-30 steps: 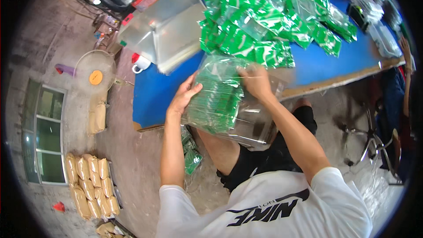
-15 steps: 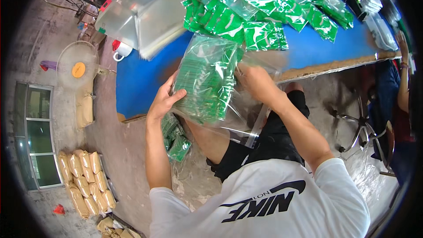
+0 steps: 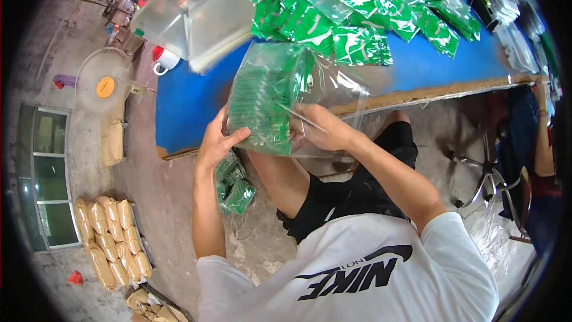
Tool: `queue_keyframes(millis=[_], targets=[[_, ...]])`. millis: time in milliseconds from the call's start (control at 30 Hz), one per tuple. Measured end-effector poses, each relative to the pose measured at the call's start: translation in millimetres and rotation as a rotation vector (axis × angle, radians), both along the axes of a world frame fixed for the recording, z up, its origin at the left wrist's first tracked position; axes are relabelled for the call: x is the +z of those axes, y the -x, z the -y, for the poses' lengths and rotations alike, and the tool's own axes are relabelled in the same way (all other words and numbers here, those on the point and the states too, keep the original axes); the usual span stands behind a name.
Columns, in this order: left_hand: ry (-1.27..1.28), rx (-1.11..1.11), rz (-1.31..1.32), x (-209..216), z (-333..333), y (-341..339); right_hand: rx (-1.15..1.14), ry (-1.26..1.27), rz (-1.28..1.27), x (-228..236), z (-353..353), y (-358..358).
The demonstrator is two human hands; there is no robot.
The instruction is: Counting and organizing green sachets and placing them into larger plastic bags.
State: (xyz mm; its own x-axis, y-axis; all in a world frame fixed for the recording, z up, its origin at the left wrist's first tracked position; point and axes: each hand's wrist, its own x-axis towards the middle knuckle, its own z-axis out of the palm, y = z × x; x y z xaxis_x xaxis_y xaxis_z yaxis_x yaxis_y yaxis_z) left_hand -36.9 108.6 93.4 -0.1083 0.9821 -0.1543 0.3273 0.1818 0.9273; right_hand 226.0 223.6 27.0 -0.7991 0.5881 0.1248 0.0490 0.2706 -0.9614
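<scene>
A large clear plastic bag [image 3: 339, 89], filled at its left with a stack of green packets [image 3: 259, 98], is held up before me at the table's front edge. My left hand [image 3: 215, 143] grips the bag's lower left side, its thumb lying across the front. At the bag's loose right end is my right hand [image 3: 322, 128], its fingers curled against the plastic beside the stack. A fold of the film crosses those fingers and partly hides the fingertips. Beyond the bag, a heap of green packets in clear film [image 3: 357, 0] covers the back of the blue table [image 3: 185, 101].
Flat clear bags [image 3: 220, 24] lie stacked at the back left, beside a red-and-white mug [image 3: 165, 61]. More green packets [image 3: 238, 195] rest low by my leg. A fan [image 3: 105, 86] stands left; brown packages [image 3: 113, 238] are piled on the floor. Another person's arm [image 3: 543, 131] shows at right.
My right hand has moved down and left along the bag, closer to the stack. The filled bag has shifted slightly left and its loose end has swung upward.
</scene>
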Motion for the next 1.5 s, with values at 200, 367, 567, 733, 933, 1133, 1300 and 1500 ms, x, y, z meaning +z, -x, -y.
queue_keyframes(millis=[200, 367, 567, 733, 933, 1133, 1300, 1500], targets=[[-0.043, 0.053, 0.010, -0.3, -2.3, -0.6, -0.257, 0.652, -0.289, 16.6, 7.8, 8.8], [0.049, 0.141, 0.109, 0.3, -8.7, 5.4, -0.147, 0.321, -0.436, 15.3, 18.6, 37.0], [0.057, 0.120, 0.037, 4.6, -14.6, 5.0, -0.216, 0.463, -0.080, 25.0, 22.2, 14.8], [0.124, 0.141, -0.082, 10.9, -20.8, 4.1, 0.176, 0.316, 0.061, 28.0, 24.2, 13.4], [0.084, 0.142, -0.090, 9.7, -30.9, 4.4, -0.065, 0.392, 0.018, 1.0, 37.0, 25.1], [0.013, 0.257, -0.012, 30.0, -38.0, 45.7, -0.098, 0.424, -0.307, 12.1, 24.9, 82.3], [0.162, 0.210, -0.114, 7.7, -12.3, 80.9, 0.026, 0.194, 0.056, 16.3, 14.0, 50.5], [0.079, 0.265, -0.129, 18.4, -62.1, 88.7, -0.356, -0.879, 0.228, -5.7, -17.0, 68.8]])
